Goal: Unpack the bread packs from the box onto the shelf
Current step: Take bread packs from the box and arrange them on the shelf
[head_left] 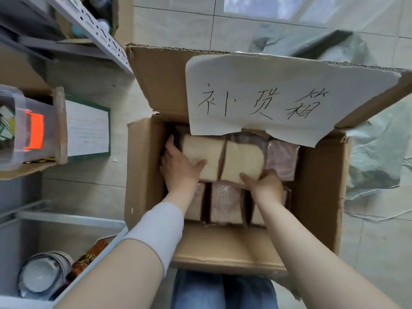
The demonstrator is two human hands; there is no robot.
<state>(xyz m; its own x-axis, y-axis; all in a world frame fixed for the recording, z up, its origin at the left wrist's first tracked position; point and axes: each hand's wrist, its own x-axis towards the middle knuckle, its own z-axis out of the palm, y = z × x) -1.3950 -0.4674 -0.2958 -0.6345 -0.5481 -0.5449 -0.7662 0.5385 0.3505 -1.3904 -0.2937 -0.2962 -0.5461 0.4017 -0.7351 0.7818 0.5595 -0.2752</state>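
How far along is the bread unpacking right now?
Done: nothing visibly; no bread shows on the shelf. In hand: left hand grips one pale pack, right hand the neighbouring pack, both inside the box. Left: at least four other packs.

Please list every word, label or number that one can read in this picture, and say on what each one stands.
"补货箱": handwritten in black on the white paper sheet stuck to the raised flap of the cardboard box.
Label on the brown bottle: too blurred to read.
Lines on the green-edged sheet: too small to read.
Faint print on the front middle bread pack: unreadable.
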